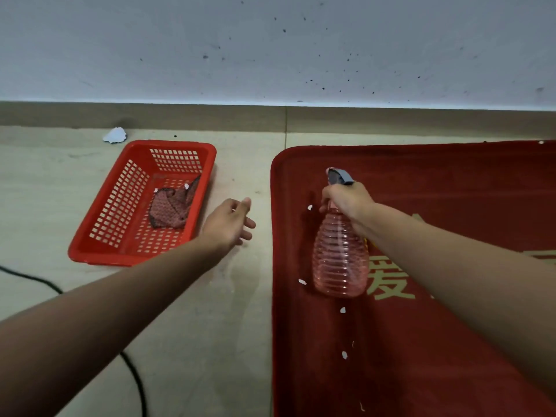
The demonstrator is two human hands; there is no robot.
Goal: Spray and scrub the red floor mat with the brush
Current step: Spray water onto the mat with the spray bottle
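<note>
my right hand (346,200) grips the neck of the translucent pink ribbed plastic spray bottle (340,260), nozzle pointing away over the red fabric floor mat (451,182) directly below; my left hand (228,221), fingers loose and empty, hovers left of it.

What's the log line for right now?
right hand: grips pink ribbed plastic spray bottle over red floor mat | left hand: open, near red plastic lattice basket | brush: not visible
</note>
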